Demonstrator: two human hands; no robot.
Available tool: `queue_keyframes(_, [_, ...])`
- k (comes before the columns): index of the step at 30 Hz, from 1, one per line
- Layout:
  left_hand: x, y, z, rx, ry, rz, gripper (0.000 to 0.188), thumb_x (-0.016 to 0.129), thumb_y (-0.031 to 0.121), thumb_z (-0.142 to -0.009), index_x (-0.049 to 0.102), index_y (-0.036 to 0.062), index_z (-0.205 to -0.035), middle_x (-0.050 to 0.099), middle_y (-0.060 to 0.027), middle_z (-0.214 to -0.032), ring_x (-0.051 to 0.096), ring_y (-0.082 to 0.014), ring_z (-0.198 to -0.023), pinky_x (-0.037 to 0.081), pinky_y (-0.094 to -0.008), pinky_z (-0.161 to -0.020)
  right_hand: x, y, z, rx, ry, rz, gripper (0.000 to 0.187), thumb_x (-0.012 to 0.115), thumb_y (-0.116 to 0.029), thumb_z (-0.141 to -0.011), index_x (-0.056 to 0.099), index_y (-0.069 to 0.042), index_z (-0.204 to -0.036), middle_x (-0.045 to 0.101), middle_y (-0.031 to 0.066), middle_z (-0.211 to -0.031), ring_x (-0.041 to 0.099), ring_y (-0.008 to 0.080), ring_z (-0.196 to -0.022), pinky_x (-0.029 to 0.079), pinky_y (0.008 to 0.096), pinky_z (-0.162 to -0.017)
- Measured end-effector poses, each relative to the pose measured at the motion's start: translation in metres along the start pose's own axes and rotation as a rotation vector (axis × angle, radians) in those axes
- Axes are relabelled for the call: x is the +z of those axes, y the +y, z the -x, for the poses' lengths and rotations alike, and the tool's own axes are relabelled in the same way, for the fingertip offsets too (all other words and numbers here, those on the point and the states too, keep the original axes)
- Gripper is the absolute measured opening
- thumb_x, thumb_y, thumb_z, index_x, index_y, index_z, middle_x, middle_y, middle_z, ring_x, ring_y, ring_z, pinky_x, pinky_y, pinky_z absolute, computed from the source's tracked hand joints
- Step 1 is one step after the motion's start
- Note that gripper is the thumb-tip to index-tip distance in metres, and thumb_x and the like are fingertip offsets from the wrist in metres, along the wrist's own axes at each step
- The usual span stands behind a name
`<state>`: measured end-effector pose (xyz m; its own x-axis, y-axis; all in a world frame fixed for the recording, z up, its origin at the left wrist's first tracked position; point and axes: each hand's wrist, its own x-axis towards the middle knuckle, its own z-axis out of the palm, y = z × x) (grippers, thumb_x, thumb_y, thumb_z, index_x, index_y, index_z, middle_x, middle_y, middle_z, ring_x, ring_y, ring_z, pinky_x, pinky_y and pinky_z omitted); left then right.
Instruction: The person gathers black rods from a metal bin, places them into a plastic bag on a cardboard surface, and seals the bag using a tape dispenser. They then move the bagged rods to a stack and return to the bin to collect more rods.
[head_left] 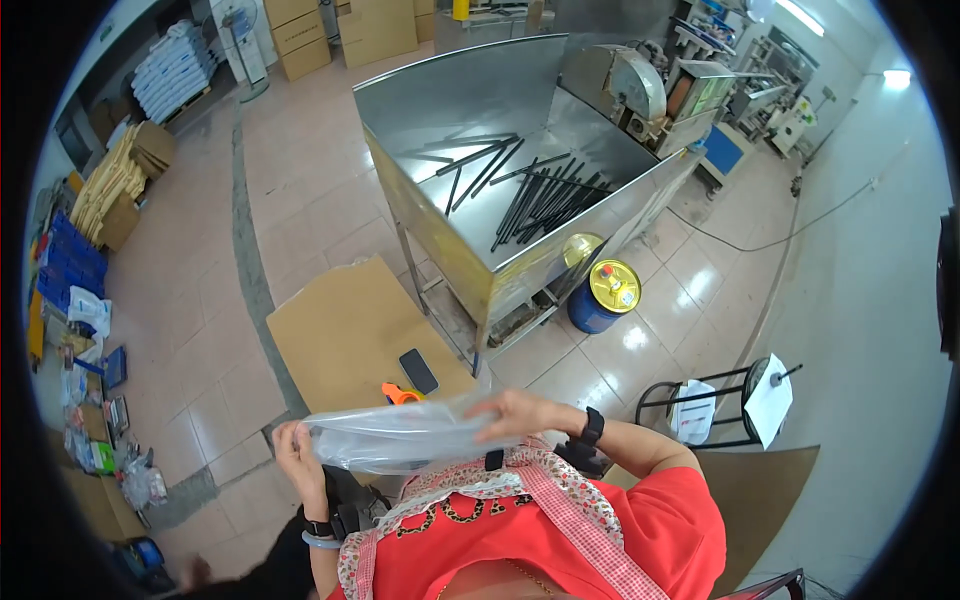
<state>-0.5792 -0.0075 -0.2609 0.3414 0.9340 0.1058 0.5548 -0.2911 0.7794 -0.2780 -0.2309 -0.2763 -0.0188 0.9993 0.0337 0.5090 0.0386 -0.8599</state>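
- Left hand: pinched on the bag's end; a weak pinch might drop it.
- Bag: between the hands; a hard tug could rip it.
- Phone: ahead, between the hands, on the brown surface; a bump could push it.
- Right hand: at the bag's other end, blurry; cannot tell how tight.

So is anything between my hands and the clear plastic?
Nothing visible is in the way: your left hand holds the clear plastic at its left end, and your right hand is at its right part.
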Motion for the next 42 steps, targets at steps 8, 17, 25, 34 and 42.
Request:
queue_keyframes(8, [0.039,0.085,0.066,-0.771,-0.490,0.909,0.021,0.057,0.017,-0.084,0.059,0.0028,-0.099,0.059,-0.0047,-0.092,0.057,-0.0164,-0.086,0.043,-0.0257,-0.078,-0.086,0.058,0.042,0.517,0.220,-1.404,0.040,0.048,-0.041,-0.089,0.060,-0.005,-0.080,0.061,0.0033,-0.073,0.058,0.0150,-0.065,0.045,0.0274,-0.058])
queue_keyframes(17, [0.078,0.077,0.072,-0.136,-0.345,0.385,0.019,0.060,0.017,-0.083,0.057,0.0033,-0.096,0.059,-0.0007,-0.084,0.055,-0.0091,-0.081,0.044,-0.0232,-0.071,-0.110,0.067,0.050,0.506,0.227,-1.763,0.036,0.047,-0.041,-0.090,0.060,-0.007,-0.086,0.052,-0.0034,-0.062,0.046,0.0074,-0.050,0.038,0.0215,-0.049])
queue_keyframes(25, [0.089,0.086,0.071,-0.460,-0.162,0.931,0.015,0.061,0.008,-0.080,0.058,0.0026,-0.095,0.060,0.0000,-0.085,0.054,-0.0068,-0.080,0.043,-0.0224,-0.075,-0.141,0.048,0.051,0.643,0.155,-1.550,0.029,0.051,-0.035,-0.089,0.059,-0.008,-0.084,0.048,-0.0061,-0.059,0.041,0.0040,-0.047,0.034,0.0195,-0.044])
queue_keyframes(34, [0.055,0.199,0.019,-0.097,-0.238,0.201,0.015,0.058,0.010,-0.082,0.058,0.0042,-0.097,0.060,-0.0003,-0.089,0.054,-0.0070,-0.080,0.043,-0.0211,-0.069,-0.232,0.115,0.110,0.650,0.227,-1.044,0.018,0.061,-0.026,-0.084,0.060,-0.009,-0.080,0.052,-0.0067,-0.061,0.040,0.0010,-0.047,0.031,0.0165,-0.042])
queue_keyframes(42, [0.119,0.417,-0.031,-0.059,-0.362,0.128,0.025,0.059,0.019,-0.084,0.056,0.0020,-0.102,0.062,-0.0051,-0.087,0.060,-0.0111,-0.071,0.046,-0.0197,-0.052,-0.342,0.190,0.175,0.771,0.315,-0.941,0.018,0.059,-0.023,-0.084,0.062,-0.006,-0.080,0.054,-0.0041,-0.059,0.039,0.0026,-0.043,0.032,0.0187,-0.041])
